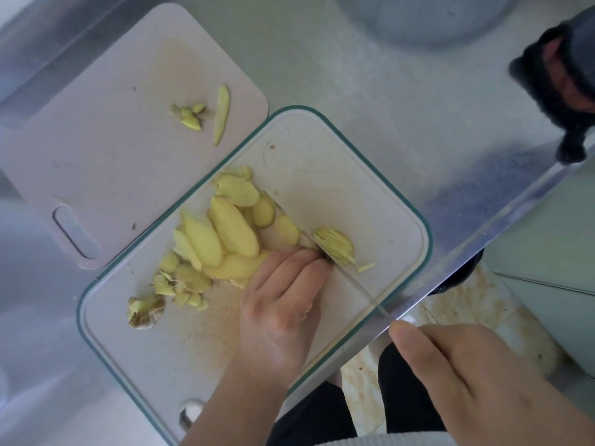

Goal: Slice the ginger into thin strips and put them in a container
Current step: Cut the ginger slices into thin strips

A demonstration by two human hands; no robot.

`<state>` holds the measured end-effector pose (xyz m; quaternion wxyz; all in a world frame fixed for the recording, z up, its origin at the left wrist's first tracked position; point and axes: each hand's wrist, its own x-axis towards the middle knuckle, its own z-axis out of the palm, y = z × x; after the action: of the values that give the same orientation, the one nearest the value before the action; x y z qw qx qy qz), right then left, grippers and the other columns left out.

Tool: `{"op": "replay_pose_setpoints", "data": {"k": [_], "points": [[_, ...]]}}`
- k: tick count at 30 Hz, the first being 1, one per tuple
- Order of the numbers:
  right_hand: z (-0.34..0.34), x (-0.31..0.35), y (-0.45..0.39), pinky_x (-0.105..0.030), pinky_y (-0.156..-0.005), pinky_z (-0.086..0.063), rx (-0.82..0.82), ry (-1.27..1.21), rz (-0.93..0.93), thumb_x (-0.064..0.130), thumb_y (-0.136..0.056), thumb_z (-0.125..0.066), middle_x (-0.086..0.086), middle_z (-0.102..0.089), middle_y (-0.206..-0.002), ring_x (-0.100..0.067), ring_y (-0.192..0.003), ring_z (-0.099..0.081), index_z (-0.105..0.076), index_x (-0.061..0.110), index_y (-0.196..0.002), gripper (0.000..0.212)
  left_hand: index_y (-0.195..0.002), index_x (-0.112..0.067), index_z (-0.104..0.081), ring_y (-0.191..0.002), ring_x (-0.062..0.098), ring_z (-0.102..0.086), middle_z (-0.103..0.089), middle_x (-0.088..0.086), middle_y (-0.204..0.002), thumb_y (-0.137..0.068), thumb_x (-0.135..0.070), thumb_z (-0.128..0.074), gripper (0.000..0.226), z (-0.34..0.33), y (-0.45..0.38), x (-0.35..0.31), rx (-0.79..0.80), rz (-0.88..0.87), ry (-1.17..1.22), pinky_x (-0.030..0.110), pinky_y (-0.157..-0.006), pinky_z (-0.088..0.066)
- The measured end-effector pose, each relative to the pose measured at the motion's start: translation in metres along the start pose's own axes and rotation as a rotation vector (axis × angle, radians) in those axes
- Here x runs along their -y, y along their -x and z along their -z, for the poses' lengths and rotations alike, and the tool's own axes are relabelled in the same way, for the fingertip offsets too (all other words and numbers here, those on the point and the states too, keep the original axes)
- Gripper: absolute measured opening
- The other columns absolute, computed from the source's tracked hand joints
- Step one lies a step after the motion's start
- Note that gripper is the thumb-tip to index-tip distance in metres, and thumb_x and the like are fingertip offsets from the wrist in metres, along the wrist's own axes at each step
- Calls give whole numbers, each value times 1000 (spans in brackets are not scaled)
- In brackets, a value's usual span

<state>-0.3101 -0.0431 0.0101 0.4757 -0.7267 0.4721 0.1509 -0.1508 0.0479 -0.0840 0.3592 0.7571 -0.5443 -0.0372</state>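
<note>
A pile of yellow ginger slices (225, 233) lies on the teal-rimmed cutting board (370, 201). My left hand (283, 304) presses its curled fingertips down on slices at the pile's right end. Right beside those fingertips stands the knife blade (357, 284), seen edge-on, with cut ginger strips (336, 247) lying on its far side. My right hand (476, 375) grips the knife handle at the counter's front edge; the handle itself is hidden in the hand. Ginger peel and end scraps (151, 305) sit at the board's left.
A second, pinkish cutting board (96, 149) lies to the upper left with a few ginger trimmings (206, 114) on it. A grey bowl (425, 17) stands at the top of the steel counter (402, 107). A dark object (563, 88) hangs at the right edge.
</note>
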Motion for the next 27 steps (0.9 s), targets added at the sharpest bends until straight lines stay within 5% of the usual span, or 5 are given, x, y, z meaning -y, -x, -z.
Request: {"op": "replay_pose_setpoints", "data": {"k": [3, 12, 19, 27], "points": [[-1, -4, -1, -16, -64, -38, 19, 48, 26, 83, -62, -2, 33, -51, -75, -5, -70, -52, -50, 42, -68, 63, -82, 4, -76, -87, 20, -64, -74, 10, -88, -71, 33, -66, 33, 0, 1, 1, 9, 1, 2, 16, -89, -45], [-6, -3, -8, -19, -56, -36, -56, 54, 72, 84, -69, -8, 7, -47, -52, -11, -55, -46, -47, 34, -63, 64, -84, 4, -77, -90, 24, -67, -75, 10, -92, -76, 31, -64, 30, 1, 1, -1, 20, -5, 22, 25, -87, -53], [-2, 1, 6, -11, -60, -38, 36, 23, -11, 80, -60, -3, 40, -46, -70, -2, -61, -50, -48, 43, -57, 58, -82, 5, -76, -89, 24, -66, -75, 12, -89, -76, 31, -62, 30, -2, 3, 1, -2, -13, 8, 28, -85, -54], [-11, -2, -5, -12, -60, -38, -24, 8, 8, 82, -65, -6, 29, -49, -62, -5, -59, -49, -49, 41, -57, 60, -81, 3, -76, -88, 23, -69, -75, 10, -89, -75, 31, -64, 30, 0, 1, 1, -11, 4, 30, 28, -84, -56]]}}
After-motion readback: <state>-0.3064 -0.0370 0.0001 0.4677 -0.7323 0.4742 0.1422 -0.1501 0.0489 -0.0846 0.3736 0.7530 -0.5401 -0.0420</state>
